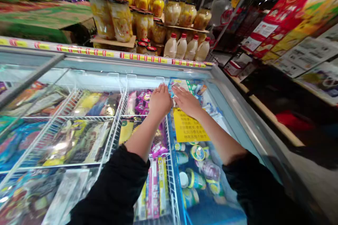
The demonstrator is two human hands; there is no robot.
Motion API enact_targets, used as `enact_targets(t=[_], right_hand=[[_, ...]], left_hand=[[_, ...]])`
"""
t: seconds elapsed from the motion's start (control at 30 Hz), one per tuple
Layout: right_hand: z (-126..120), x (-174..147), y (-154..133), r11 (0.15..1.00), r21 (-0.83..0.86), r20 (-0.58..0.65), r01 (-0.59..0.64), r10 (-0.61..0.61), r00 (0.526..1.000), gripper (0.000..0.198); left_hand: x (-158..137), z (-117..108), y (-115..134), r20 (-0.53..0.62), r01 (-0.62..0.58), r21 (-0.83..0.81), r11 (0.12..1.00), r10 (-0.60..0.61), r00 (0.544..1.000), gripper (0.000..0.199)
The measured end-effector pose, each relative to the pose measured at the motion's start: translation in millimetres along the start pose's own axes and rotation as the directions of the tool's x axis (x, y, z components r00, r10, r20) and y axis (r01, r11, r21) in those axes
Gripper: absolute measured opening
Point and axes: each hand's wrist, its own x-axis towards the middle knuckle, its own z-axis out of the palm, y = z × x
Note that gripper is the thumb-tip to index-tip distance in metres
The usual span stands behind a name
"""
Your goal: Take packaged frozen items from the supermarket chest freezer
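Observation:
Both arms, in black sleeves, stretch forward over a chest freezer [237, 119]. My left hand [160, 99] is open, its fingers laid out flat and close together, above the edge of a white wire basket [121, 105] that holds purple packets [144, 101]. Just to its right is my right hand [185, 100], also open with fingers extended, over a blue-edged section. A yellow sign [190, 126] with printed text lies below the right wrist. Neither hand holds anything. Whether the palms rest on a glass lid I cannot tell.
Ice cream tubs [198, 153] fill the right section; wrapped ice creams [154, 190] lie in baskets to the left. Behind the freezer's rear price strip [148, 57] stand jars of yellow fruit [121, 21] and red-capped bottles [181, 45]. Stacked red boxes [271, 24] are at right.

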Motion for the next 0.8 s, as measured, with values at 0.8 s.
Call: enact_targets(t=[0.8], right_hand=[[-11, -29, -6, 0.996, 0.03, -0.032, -0.085, 0.086, 0.996, 0.059]], left_hand=[[7, 5, -5, -0.017, 0.005, 0.009, 1.0, -0.005, 1.0, 0.057]])
